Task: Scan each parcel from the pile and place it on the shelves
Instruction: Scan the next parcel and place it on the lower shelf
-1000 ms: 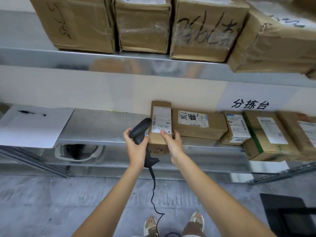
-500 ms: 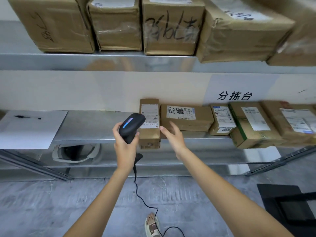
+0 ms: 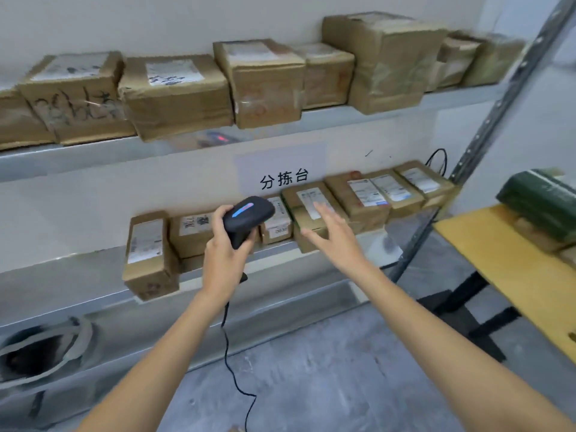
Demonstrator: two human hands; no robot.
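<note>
Your left hand (image 3: 225,257) grips the black corded scanner (image 3: 246,217); your right hand (image 3: 331,235) hangs released, mid-frame. Shelved brown cardboard parcels (image 3: 149,254) sit behind; reach right toward the yellow table (image 3: 505,269) pile.

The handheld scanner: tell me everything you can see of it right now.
The scanner is a dark, matte, plastic-looking pistol-type unit with a rounded head bearing a lit blue-to-pink strip on top. The left hand grips its handle, holding it up with the head tilted toward the lower shelf. A thin black cable hangs from the handle's base toward the floor. Nothing else touches it; the open right hand is apart from it.
</note>
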